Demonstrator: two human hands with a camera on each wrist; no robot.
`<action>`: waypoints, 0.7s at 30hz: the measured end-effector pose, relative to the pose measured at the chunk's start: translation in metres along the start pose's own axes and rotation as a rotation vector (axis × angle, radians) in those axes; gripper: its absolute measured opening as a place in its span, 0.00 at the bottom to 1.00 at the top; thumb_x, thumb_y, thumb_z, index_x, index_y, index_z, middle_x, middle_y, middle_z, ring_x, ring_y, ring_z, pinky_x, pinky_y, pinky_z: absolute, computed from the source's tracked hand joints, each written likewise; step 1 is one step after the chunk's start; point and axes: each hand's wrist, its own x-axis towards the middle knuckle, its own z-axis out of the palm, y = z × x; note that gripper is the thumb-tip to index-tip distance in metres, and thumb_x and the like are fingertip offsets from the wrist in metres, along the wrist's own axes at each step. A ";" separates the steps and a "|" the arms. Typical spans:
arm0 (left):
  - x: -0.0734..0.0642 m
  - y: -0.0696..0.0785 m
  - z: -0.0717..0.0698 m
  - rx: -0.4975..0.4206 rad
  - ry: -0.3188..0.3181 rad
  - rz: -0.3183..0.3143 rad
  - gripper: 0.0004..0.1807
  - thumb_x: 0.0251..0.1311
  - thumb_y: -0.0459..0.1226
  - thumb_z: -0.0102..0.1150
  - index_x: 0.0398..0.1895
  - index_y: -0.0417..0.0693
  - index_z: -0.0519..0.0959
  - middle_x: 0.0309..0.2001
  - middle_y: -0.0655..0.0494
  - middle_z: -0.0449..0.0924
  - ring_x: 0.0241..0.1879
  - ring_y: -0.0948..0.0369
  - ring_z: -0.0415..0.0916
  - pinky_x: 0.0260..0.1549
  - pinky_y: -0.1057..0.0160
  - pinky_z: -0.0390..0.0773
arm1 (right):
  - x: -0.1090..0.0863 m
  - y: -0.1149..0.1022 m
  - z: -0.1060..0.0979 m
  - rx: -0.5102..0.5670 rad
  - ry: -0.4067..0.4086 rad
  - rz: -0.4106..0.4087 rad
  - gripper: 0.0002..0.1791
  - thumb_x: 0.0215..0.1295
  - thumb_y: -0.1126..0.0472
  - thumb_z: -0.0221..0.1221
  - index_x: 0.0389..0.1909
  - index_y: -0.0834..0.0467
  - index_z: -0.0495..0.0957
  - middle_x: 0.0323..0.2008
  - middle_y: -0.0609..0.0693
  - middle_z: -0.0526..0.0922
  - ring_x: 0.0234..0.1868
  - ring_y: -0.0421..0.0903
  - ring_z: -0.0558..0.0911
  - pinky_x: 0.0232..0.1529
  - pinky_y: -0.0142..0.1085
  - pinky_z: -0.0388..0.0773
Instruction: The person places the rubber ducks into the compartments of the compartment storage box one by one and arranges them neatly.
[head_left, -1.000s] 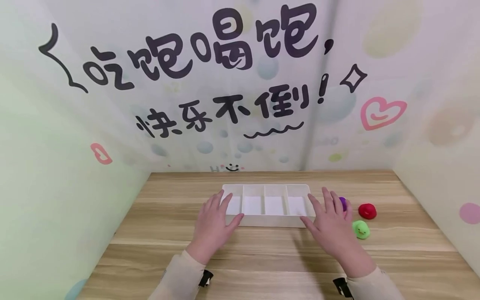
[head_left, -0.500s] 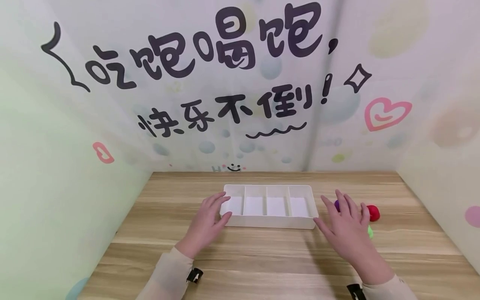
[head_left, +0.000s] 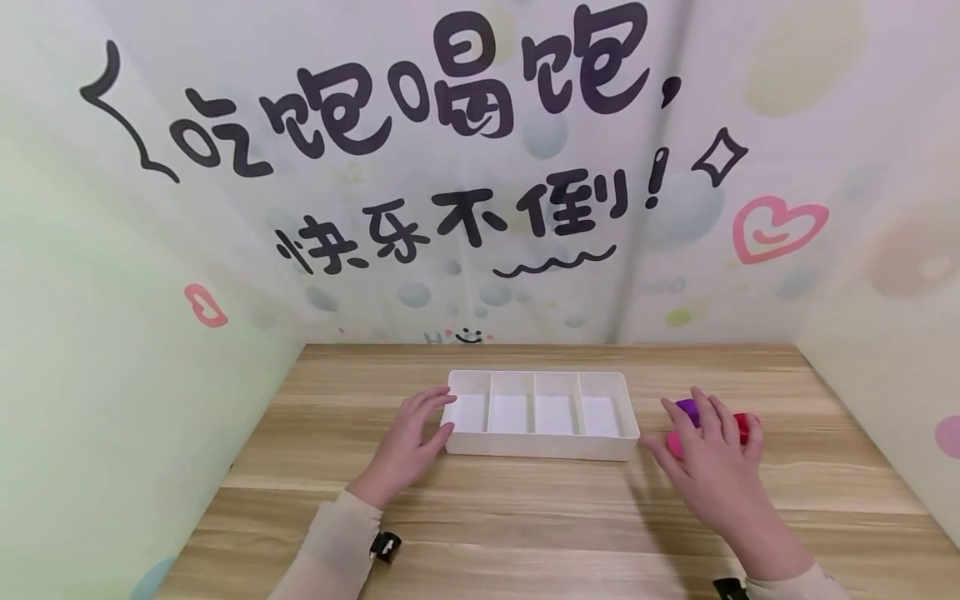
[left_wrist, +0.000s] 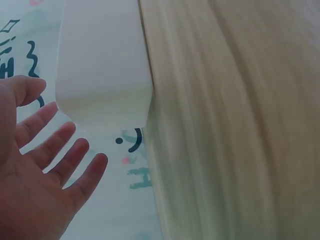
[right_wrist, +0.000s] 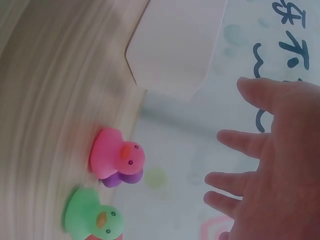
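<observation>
A long white box [head_left: 540,447] divided into compartments lies on the wooden table. My left hand [head_left: 405,442] is at the box's left end, fingers loosely spread and fingertips right at the rim in the head view. Off the box's right end, my right hand [head_left: 712,483] hovers with spread fingers, holding nothing. Beneath and behind it are small toys: a pink rubber duck [right_wrist: 106,155], a green rubber duck [right_wrist: 82,215], a purple one [head_left: 687,408] and a red one [head_left: 743,425]. In the head view the right hand hides the green duck and partly covers the others.
The wood-grain table [head_left: 525,525] runs back to a patterned wall sheet [head_left: 375,308] with large black lettering. Pale side walls border the table at left and right.
Both hands have drawn apart from over the box, the left toward the left and the right toward the right, over the ducks. The box stays on the table.
</observation>
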 end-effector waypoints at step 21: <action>0.001 -0.016 -0.001 -0.045 -0.042 -0.040 0.19 0.70 0.39 0.64 0.62 0.51 0.76 0.75 0.60 0.68 0.74 0.50 0.63 0.72 0.42 0.66 | -0.011 0.014 -0.005 -0.037 0.019 0.036 0.32 0.74 0.43 0.58 0.70 0.59 0.69 0.75 0.72 0.57 0.72 0.73 0.54 0.69 0.74 0.31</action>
